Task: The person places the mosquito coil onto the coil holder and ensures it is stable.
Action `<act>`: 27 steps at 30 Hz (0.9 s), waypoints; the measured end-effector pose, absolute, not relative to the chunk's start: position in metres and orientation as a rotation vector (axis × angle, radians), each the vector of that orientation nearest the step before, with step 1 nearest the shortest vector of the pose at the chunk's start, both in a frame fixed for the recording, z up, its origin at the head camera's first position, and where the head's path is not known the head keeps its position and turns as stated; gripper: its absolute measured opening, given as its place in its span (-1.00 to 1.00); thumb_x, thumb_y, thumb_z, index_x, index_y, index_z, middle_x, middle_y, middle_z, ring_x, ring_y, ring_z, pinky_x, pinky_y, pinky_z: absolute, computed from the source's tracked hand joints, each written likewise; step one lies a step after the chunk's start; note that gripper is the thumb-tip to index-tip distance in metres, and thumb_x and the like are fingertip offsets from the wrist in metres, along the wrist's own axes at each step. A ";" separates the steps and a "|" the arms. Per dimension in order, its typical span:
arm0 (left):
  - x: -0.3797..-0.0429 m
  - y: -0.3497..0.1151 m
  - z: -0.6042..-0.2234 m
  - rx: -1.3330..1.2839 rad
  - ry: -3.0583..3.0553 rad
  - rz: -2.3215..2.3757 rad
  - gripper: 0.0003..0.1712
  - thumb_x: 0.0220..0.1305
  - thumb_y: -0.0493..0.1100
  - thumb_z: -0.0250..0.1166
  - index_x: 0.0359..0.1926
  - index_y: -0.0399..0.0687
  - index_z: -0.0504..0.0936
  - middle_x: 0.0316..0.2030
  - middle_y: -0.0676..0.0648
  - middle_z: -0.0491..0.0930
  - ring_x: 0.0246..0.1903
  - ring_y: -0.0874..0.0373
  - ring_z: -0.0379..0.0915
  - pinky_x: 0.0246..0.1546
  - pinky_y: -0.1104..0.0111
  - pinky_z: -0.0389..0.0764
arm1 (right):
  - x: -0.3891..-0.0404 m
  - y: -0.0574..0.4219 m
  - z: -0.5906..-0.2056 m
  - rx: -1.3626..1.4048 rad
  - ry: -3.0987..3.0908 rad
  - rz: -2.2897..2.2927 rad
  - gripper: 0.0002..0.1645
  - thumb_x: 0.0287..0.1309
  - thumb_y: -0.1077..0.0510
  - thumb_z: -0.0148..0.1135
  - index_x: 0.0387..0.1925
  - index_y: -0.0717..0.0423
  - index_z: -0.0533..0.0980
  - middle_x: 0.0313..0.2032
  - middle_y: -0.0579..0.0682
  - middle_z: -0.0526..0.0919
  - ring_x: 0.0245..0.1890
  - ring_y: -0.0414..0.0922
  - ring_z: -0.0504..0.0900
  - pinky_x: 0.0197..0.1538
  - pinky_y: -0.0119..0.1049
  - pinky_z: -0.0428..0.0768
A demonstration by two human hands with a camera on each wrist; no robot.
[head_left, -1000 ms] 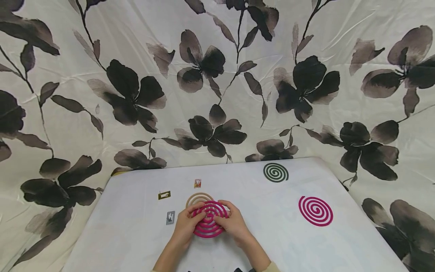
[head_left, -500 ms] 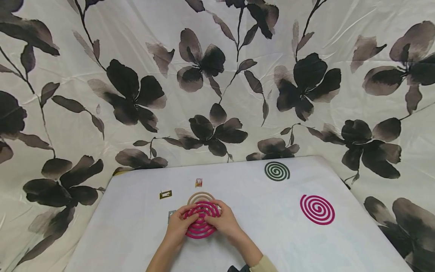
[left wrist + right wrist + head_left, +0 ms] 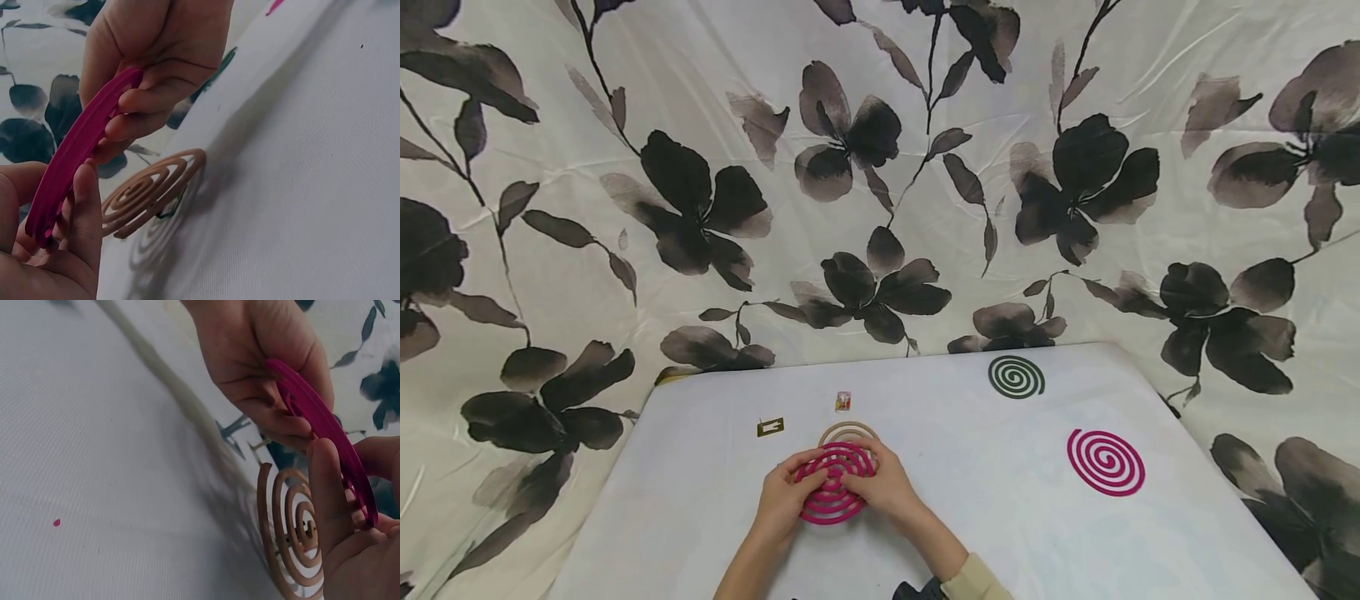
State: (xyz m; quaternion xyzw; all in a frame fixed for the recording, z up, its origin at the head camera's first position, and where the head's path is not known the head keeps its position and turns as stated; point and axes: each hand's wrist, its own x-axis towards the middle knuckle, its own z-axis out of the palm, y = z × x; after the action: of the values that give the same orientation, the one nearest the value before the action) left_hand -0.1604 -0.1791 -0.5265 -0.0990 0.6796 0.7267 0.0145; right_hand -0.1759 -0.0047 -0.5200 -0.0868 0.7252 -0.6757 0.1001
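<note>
Near the front of the table, a pink mosquito coil (image 3: 830, 507) is held off the surface between both hands. My left hand (image 3: 779, 497) grips its left side, thumb on the near face. The right hand (image 3: 887, 483) pinches the other side the same way. Edge-on in the left wrist view, the pink coil (image 3: 81, 150) looks thick, possibly two coils nested together. Just beyond the hands is a tan mosquito coil (image 3: 848, 428), partly covered. It sits raised above the table in the left wrist view, with its shadow below and a small dark piece under it.
A green coil (image 3: 1017, 377) lies at the back right and another pink coil (image 3: 1107, 463) at the right. Small flat metal pieces, one gold (image 3: 771, 427) and one reddish (image 3: 844, 401), lie behind the hands. A tiny pink crumb (image 3: 57, 522) is on the white table (image 3: 1000, 517).
Both hands have shifted left with the pink coil, uncovering no new object. The small silver piece, earlier visible at the left, is now hidden behind the left hand.
</note>
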 end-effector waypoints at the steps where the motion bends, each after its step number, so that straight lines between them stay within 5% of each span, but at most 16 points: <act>1: -0.160 -0.180 -0.527 -0.314 2.111 2.270 -0.58 0.22 -0.33 0.34 0.11 -0.29 0.56 0.12 -0.25 0.51 0.01 0.08 0.51 -0.10 0.41 0.59 | -0.176 -0.006 -0.520 -0.265 2.149 -1.993 -0.41 0.07 0.26 0.38 0.17 0.13 0.44 0.02 0.15 0.55 -0.04 0.00 0.58 -0.08 -0.13 0.63; 20: -0.156 -0.200 -0.529 -0.425 2.168 2.252 -0.59 0.20 -0.36 0.34 0.09 -0.30 0.58 0.05 -0.25 0.56 -0.09 0.15 0.57 -0.16 0.40 0.61 | -0.177 -0.029 -0.515 -0.319 2.149 -1.987 -0.45 0.05 0.38 0.35 0.11 0.30 0.42 -0.09 0.21 0.61 -0.12 0.05 0.63 -0.07 -0.09 0.62; 27: -0.157 -0.203 -0.529 -0.416 2.178 2.251 -0.56 0.20 -0.31 0.36 0.11 -0.29 0.56 0.11 -0.26 0.52 -0.02 0.11 0.54 -0.12 0.39 0.60 | -0.178 -0.032 -0.517 -0.337 2.145 -1.993 -0.42 0.06 0.31 0.38 0.14 0.23 0.42 -0.14 0.07 0.61 -0.14 -0.07 0.63 -0.10 -0.19 0.64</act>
State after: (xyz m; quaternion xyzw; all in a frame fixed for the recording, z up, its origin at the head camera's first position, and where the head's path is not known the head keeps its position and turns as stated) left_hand -0.1566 -0.2030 -0.5292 -0.1318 0.6893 0.7123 -0.0090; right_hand -0.1783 -0.0315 -0.5171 -0.1138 0.7245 -0.6729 0.0969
